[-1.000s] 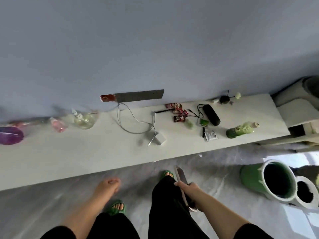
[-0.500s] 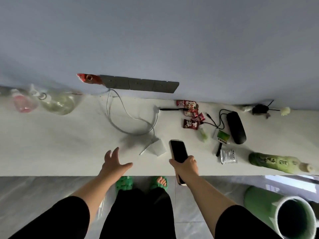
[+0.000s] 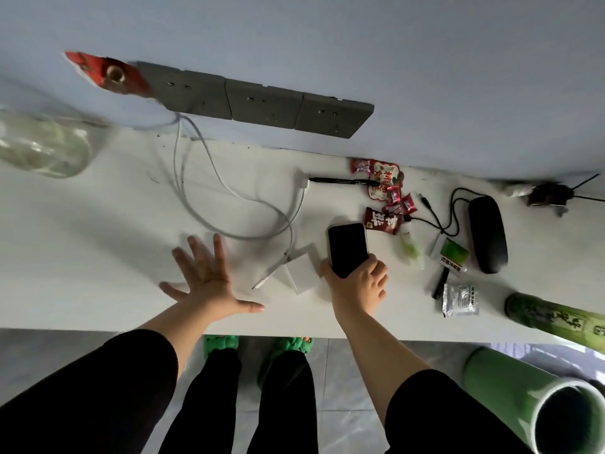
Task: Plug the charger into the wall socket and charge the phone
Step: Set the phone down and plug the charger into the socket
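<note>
My right hand holds a black phone by its lower end, screen up, over the white ledge. Just left of it lies the white charger block with a white cable looping back toward the wall. A row of grey wall sockets sits on the wall above the ledge. My left hand hovers with fingers spread, left of the charger and not touching it.
Red snack wrappers, a black pen, a black case with black leads, a small sachet and a green bottle crowd the ledge's right. A glass jar stands at the left. A green pot sits on the floor.
I have stepped close to the ledge. My right hand has carried the phone up from my leg to beside the charger. My left hand has risen and spread near the charger.
</note>
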{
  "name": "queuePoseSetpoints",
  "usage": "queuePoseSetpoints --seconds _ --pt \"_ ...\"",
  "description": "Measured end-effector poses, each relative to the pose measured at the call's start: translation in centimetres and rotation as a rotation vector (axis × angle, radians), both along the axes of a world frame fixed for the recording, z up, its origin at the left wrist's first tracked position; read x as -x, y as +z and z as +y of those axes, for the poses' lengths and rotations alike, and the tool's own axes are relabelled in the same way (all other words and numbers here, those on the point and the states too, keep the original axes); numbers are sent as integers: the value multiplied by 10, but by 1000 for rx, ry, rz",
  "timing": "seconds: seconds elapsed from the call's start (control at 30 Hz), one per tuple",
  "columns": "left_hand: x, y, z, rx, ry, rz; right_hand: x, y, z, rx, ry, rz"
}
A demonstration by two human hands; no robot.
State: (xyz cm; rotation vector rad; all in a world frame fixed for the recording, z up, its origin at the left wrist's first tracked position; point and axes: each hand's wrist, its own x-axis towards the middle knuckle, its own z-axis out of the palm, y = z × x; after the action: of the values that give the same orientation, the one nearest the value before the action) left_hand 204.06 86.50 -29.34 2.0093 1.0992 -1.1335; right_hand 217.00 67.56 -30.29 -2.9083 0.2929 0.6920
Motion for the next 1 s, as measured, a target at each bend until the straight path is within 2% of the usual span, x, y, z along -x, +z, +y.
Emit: queuePoseSetpoints --seconds 0.2,0.37,0.53,0.6,0.67,0.8,0.9,1.0 --pt "-5 -2 -1 -1 7 25 9 -8 -2 83 139 -73" --pt "-4 -2 0 12 -2 14 12 -6 -2 77 168 -60" --pt "-3 10 8 84 -36 25 11 10 -4 21 149 -2" --pt "0 17 17 145 -59 25 15 23 1 -44 227 -80" --pt "5 24 24 169 -49 -25 27 34 10 -140 340 -42" --pt "23 25 21 -52 24 -201 55 41 33 -210 365 160" --pt "28 11 24 -186 141 -196 55 35 46 -184 255 175" --pt "20 -5 27 -209 263 -159 47 35 52 -196 171 185"
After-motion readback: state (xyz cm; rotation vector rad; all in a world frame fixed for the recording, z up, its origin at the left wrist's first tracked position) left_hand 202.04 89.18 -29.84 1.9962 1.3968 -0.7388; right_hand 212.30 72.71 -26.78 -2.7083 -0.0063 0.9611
